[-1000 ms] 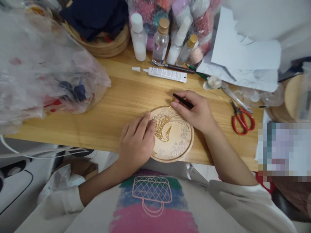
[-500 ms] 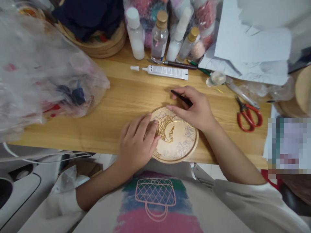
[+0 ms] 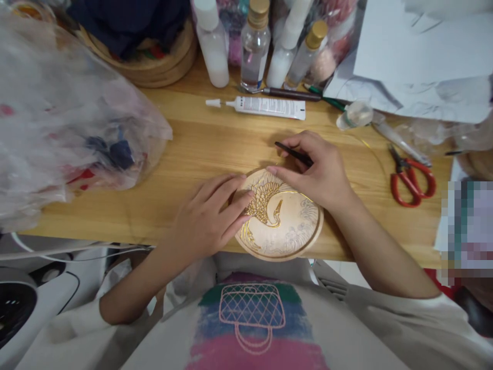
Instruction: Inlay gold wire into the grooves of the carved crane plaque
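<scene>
My right hand [image 3: 325,172] grips a stick [image 3: 292,152]; my left hand [image 3: 208,213] rests loose on a board [image 3: 290,226]. A slip could scratch it.

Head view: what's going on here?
A person is working on a round board at a table. The left hand lies across its left side; the right hand holds a dark tool over its far edge. The bird on the board is outlined in gold, while the swirls on the right are only thin dark lines. A tube and red-handled scissors lie on the table.
</scene>
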Tool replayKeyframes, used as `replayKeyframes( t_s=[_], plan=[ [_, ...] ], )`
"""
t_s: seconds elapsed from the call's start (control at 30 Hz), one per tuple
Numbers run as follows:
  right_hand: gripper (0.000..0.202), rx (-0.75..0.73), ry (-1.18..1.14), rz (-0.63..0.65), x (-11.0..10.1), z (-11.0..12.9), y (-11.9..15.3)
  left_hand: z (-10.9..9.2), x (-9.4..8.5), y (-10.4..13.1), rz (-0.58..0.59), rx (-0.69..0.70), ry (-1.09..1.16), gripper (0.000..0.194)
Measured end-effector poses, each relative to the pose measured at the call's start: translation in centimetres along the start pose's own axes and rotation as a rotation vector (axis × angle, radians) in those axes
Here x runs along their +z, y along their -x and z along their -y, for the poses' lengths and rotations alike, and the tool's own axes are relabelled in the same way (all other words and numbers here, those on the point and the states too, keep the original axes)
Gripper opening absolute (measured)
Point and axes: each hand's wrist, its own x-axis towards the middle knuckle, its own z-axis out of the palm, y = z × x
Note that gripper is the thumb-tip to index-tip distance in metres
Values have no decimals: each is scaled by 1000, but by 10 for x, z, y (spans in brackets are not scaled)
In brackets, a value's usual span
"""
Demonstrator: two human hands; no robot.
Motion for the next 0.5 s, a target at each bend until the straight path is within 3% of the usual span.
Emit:
replayKeyframes(
  t_s=[0.5],
  plan=[
    [33, -46, 19, -11, 0, -2, 2, 13, 1, -3, 29, 74, -86, 32]
  ],
)
